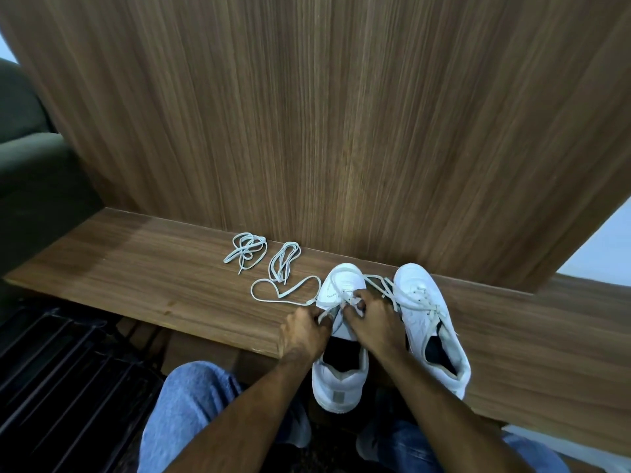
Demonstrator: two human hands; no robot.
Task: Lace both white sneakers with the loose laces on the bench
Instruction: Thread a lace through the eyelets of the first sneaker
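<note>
Two white sneakers stand side by side on the wooden bench [170, 288], toes toward the wall. On the left sneaker [341, 380] both my hands work at the eyelets: my left hand [302, 332] pinches a strand of the white lace [286, 294], and my right hand [374, 319] pinches the lace over the tongue. That lace trails in a loop to the left on the bench. The right sneaker [430, 322] has a lace threaded loosely across its front. Two bundled loose laces lie further left, one [246, 251] beside the other [284, 261].
A tall wooden panel [324, 114] rises directly behind the bench. My knees in blue jeans [191, 404] are below the bench edge. A dark slatted rack [61, 370] sits at the lower left, and a dark cushion [24, 158] at the far left.
</note>
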